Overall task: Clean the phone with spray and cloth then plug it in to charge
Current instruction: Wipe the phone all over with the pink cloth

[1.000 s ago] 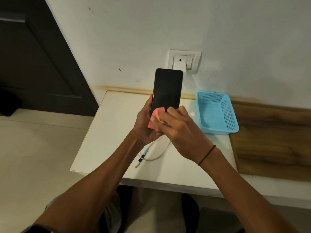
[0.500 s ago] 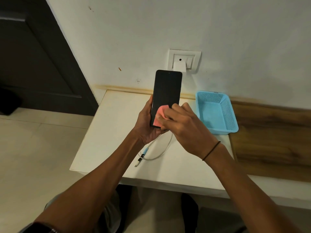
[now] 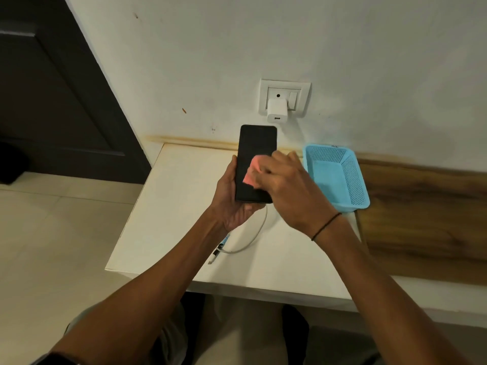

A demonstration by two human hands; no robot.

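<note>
A black phone (image 3: 255, 148) with a dark screen is held upright above the white table (image 3: 168, 206). My left hand (image 3: 232, 198) grips its lower left edge and bottom from behind. My right hand (image 3: 287, 185) presses a pink cloth (image 3: 252, 172) against the middle of the screen. A white charging cable (image 3: 247, 243) lies curled on the table below the hands, its plug end near the front. A white charger adapter (image 3: 276, 110) sits in the wall socket (image 3: 284, 97) above the phone. No spray bottle is in view.
A light blue mesh basket (image 3: 340, 175) stands on the table just right of my right hand. A wooden panel (image 3: 421, 206) runs along the right. A dark door (image 3: 52, 88) is at left, with tiled floor (image 3: 52, 246) below.
My right hand has slid the pink cloth from the phone's bottom edge up to the middle of the screen. The phone now sits lower against the wall socket.
</note>
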